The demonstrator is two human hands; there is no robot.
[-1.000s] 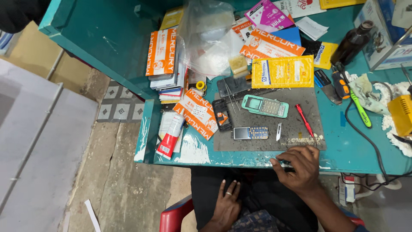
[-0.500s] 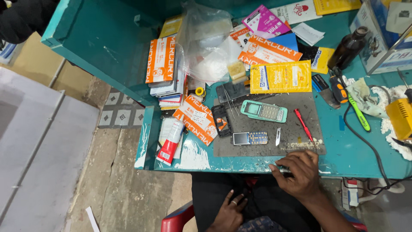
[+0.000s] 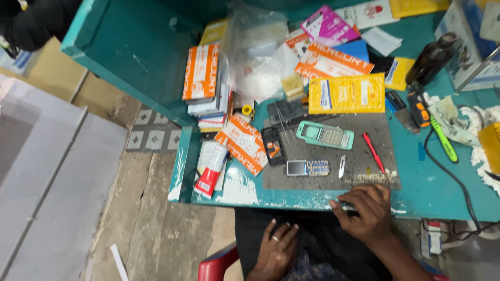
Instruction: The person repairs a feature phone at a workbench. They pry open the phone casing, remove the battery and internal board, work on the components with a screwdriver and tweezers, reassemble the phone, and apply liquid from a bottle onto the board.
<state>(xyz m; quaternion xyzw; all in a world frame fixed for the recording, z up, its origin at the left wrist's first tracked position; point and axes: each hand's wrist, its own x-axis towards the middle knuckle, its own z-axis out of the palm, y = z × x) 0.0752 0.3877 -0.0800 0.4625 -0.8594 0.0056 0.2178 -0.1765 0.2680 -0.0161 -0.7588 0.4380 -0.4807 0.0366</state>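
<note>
Nearest, left hand [image 3: 276, 248] flat on the dark lap, fingers loosely spread, holding nothing; right hand [image 3: 366, 211] curled over the front edge of the teal surface [image 3: 437, 192], fingertips pressed on something small and hidden, grip impossible to tell. Just beyond the right hand, grey mat [image 3: 359, 164] with a small keypad phone [image 3: 308, 167], a metal blade [image 3: 341, 166] beside it, a red pen [image 3: 373, 152] to the right. Farther across the mat, a green phone shell [image 3: 325, 135], then a yellow packet [image 3: 346, 93] and orange boxes [image 3: 200, 73] at the far side.
</note>
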